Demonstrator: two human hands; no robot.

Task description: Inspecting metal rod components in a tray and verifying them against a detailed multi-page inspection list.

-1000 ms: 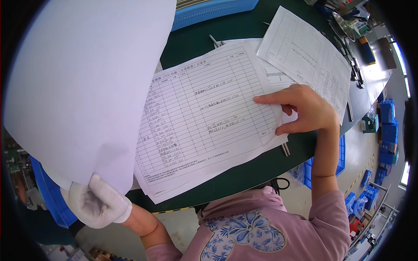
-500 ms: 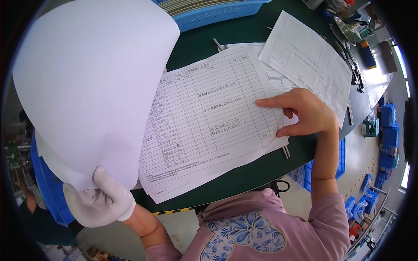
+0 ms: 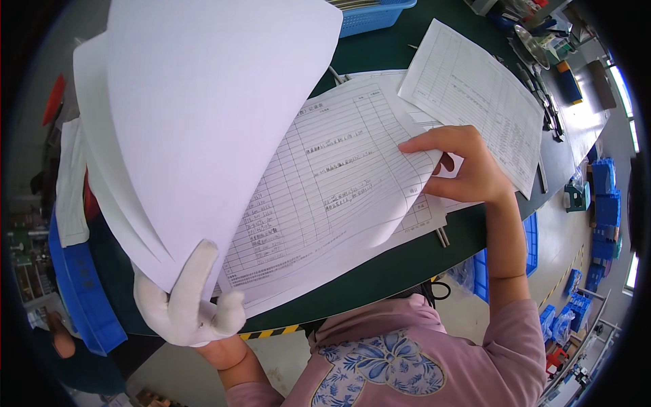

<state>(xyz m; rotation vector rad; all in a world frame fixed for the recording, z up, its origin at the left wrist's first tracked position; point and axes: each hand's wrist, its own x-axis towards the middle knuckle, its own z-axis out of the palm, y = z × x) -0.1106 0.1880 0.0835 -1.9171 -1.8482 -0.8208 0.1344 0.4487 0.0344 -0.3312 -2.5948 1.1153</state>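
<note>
My left hand (image 3: 186, 302), in a white glove, pinches the lower corner of a few lifted blank-backed sheets (image 3: 196, 129) that curl up over the left of the view. Under them lies a stack of printed table forms (image 3: 325, 197) on the dark green table (image 3: 386, 264). My bare right hand (image 3: 461, 166) grips the right edge of the top form, lifting and bending it with thumb under and fingers above. Another printed form (image 3: 475, 95) lies flat beyond my right hand.
A blue basket (image 3: 373, 15) stands at the table's far edge. Tools and small items (image 3: 542, 47) lie at the far right. Blue crates (image 3: 81, 285) sit at my left below the table, and more blue crates (image 3: 603, 203) are on the floor at right.
The lifted sheets have risen and swung rightward over the stack. My right hand has gone from pointing on the form to gripping and curling up its right edge.
</note>
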